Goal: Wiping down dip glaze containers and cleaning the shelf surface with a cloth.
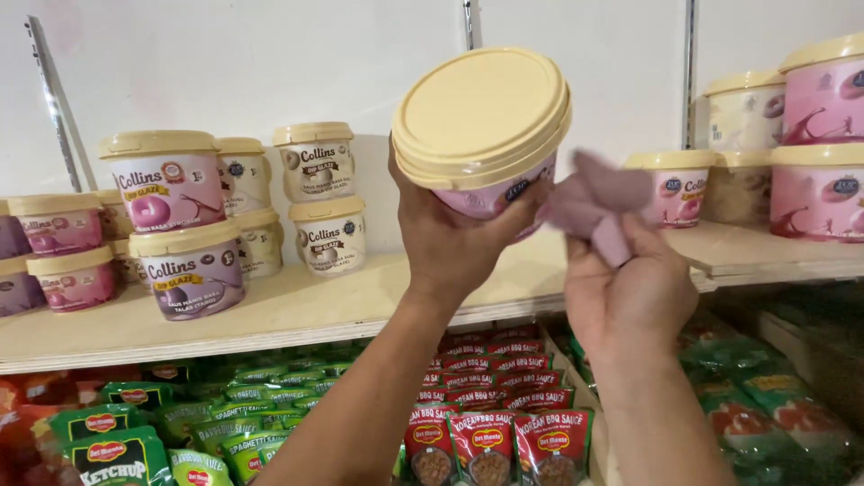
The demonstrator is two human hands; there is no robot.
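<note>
Upper left of the frame: a slanted metal shelf upright (56, 99) runs against the white wall. Left of centre, on the pale wooden shelf (297, 306), stand stacked round tubs with cream lids: a pink-labelled tub (166, 180) atop a mauve-labelled tub (191, 270), with smaller pink tubs (61, 252) at the far left edge and white-labelled tubs (328, 198) stacked in two tiers behind.

Lower left: green sachets (243, 405) and a dark green ketchup pouch (112, 454) fill the shelf below.

Centre: the left hand (445, 229) is curled around the base of a pink tub with cream lid (481, 112), raised and tilted so the lid faces the camera. Lower centre: red sauce pouches (490, 423) stand in rows.

Right of centre: the right hand (625, 288), fingers bunched, pinches a mauve cloth (594, 202) pressed against the tub's side.

Upper right: large pink tubs (819, 135) and cream-coloured tubs (742, 112) are stacked on the same shelf level. Lower right: blurred green packets (774, 405).
</note>
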